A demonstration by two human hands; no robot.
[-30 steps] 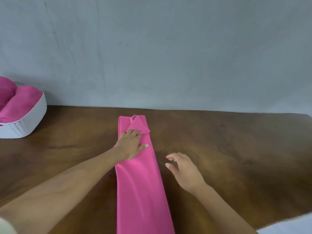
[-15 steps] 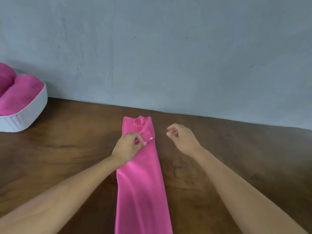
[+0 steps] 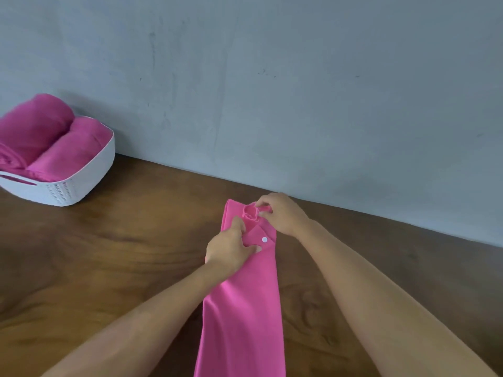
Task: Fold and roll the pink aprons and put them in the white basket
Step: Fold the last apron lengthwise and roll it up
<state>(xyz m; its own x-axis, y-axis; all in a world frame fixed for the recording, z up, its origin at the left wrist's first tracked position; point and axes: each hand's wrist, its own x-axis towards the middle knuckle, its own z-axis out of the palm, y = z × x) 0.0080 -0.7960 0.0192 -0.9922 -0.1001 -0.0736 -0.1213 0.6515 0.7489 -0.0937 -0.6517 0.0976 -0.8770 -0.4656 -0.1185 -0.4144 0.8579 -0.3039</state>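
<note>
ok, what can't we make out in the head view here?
Head view only:
Apron: near end cut off by bottom edge.
White basket: left side cut by left edge, rolls blurred, count unclear.
Apron's bunched far end: partly hidden under left hand and right hand.

— Where is there room to reach in?
— Bare wood of the table (image 3: pixel 109 254) runs wide on the left, between the white basket (image 3: pixel 89 170) and the folded pink apron (image 3: pixel 245 308). More bare wood lies to the right of the strip.
— And beyond it?
— Hardly any room: the wall (image 3: pixel 272 91) stands just behind the apron's far end. The left hand (image 3: pixel 231 250) and the right hand (image 3: pixel 283 213) both grip that end, and the forearms flank the strip.
— The basket?
— Well apart, far left, near the wall. Two rolled aprons (image 3: pixel 40 129) fill the part I can see and rise above its rim.
</note>
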